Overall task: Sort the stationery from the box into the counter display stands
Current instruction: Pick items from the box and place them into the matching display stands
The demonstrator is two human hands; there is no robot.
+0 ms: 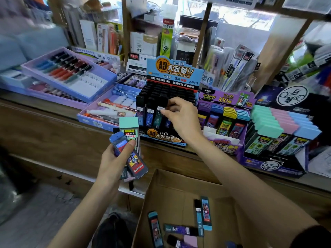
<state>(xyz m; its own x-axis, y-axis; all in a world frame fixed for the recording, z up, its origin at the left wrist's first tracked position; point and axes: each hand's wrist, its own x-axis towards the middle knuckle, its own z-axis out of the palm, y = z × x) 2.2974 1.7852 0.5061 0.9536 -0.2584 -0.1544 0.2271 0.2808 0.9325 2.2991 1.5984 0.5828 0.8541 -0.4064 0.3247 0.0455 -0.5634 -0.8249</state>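
My left hand [114, 158] grips a bunch of pencil-lead cases: a blue-capped one [129, 154] in front and a mint-capped one [129, 129] behind. My right hand [180, 117] reaches over the blue display stand [166, 138] and pinches a black-capped lead case [158, 113] in its front row. Right of it stand a purple display stand [223, 145] with coloured caps and a dark stand [272, 167] of mint, pink and blue cases. The cardboard box [179, 187] lies open at the bottom with several loose lead cases [206, 213] inside.
Purple pen trays [105, 77] and a blue tray [93, 120] of pens sit on the wooden counter [53, 119] at left. Packaged stationery fills the shelves [143, 42] behind. A dark bag [114, 230] lies on the floor beside the box.
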